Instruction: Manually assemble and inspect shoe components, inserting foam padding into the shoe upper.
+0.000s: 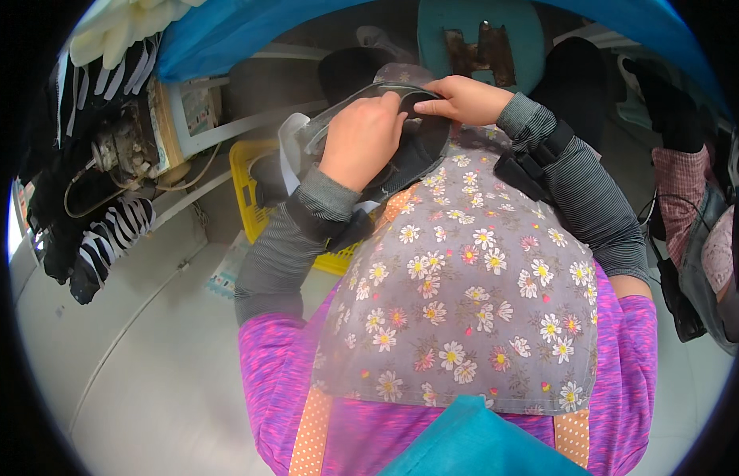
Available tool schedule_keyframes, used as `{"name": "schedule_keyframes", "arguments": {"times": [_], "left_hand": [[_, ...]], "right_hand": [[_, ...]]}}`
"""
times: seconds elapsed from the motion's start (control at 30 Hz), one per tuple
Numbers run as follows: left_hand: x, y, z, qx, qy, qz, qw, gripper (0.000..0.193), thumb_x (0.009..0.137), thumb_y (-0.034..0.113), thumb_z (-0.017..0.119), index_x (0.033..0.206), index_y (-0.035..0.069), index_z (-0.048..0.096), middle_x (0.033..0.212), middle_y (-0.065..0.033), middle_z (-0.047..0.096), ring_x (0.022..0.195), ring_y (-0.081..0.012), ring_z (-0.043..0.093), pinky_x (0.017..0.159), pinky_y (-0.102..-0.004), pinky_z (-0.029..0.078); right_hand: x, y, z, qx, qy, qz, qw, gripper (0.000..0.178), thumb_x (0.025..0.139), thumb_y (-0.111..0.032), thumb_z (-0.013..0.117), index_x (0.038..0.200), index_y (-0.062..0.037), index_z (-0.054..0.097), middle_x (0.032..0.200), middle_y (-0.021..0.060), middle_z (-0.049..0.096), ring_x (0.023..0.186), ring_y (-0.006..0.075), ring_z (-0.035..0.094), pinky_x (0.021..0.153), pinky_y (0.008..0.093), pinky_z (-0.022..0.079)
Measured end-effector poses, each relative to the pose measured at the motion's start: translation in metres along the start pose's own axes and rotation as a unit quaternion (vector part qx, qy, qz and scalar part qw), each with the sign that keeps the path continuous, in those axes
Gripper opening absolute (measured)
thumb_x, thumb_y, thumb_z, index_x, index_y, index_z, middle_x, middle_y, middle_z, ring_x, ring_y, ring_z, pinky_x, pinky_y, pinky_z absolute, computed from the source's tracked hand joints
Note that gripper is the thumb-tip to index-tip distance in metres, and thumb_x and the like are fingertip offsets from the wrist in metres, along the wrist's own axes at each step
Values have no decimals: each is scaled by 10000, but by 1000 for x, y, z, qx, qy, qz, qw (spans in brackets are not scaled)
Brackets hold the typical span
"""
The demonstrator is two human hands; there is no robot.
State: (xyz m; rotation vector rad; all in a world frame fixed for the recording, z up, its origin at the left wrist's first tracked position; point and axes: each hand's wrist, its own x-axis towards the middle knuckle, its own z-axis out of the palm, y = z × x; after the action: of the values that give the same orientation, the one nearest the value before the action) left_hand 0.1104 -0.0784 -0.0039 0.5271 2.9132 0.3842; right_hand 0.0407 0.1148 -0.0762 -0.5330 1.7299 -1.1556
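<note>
A dark fabric piece (413,151) with a curved, greyish edge lies over my lap, and its exact kind is not clear. My left hand (363,139) is closed on its left side, fingers curled down toward the fabric. On the far right edge, my right hand (469,99) grips the piece with the fingers behind it and the thumb in front. A white strip (289,151) hangs beside the fabric, left of my left hand. Grey flowered apron cloth (465,278) covers my front beneath both hands.
A yellow plastic basket (244,190) stands on the left, partly behind my left arm. Further left, black-and-white fabric pieces (115,238) hang near a machine (127,151). A teal stool (433,32) with a worn brown patch stands ahead. Another person's checked sleeve (681,178) shows at right.
</note>
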Motion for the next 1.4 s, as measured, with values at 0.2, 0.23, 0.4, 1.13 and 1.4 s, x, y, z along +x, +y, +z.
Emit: {"name": "schedule_keyframes", "arguments": {"times": [0.2,0.23,0.4,1.13,1.4], "left_hand": [[4,-1,-1,16,70,7,997,175,840,170,673,788,54,554,693,-125,596,705,-311,619,617,-421,494],[5,-2,0,16,70,7,997,175,840,170,673,788,54,554,693,-125,596,705,-311,619,617,-421,494],[10,-9,6,36,98,15,994,180,831,173,684,775,66,550,673,-110,577,686,-294,605,587,-408,484],[-4,-10,1,79,126,-41,988,254,835,303,710,731,96,606,630,-79,593,639,-277,618,530,-391,464],[1,-17,4,79,122,-98,984,285,831,322,714,704,92,604,628,-87,601,636,-279,624,521,-386,459]], "right_hand": [[7,8,-1,-108,24,-64,992,385,1002,-309,536,1200,17,586,845,195,664,632,271,657,627,375,537],[9,9,0,-176,43,-93,979,359,1011,-289,505,1218,-6,583,886,195,677,653,260,678,642,374,558],[11,9,4,-201,75,-99,972,362,1009,-217,486,1350,-99,517,940,182,698,710,252,705,691,384,580],[32,-2,5,-181,115,-241,947,320,920,-252,637,1165,-46,650,1050,164,679,981,332,645,860,394,514],[26,-23,1,-217,92,-187,954,312,958,-275,589,1122,-18,659,990,209,675,900,382,638,793,413,518]]}}
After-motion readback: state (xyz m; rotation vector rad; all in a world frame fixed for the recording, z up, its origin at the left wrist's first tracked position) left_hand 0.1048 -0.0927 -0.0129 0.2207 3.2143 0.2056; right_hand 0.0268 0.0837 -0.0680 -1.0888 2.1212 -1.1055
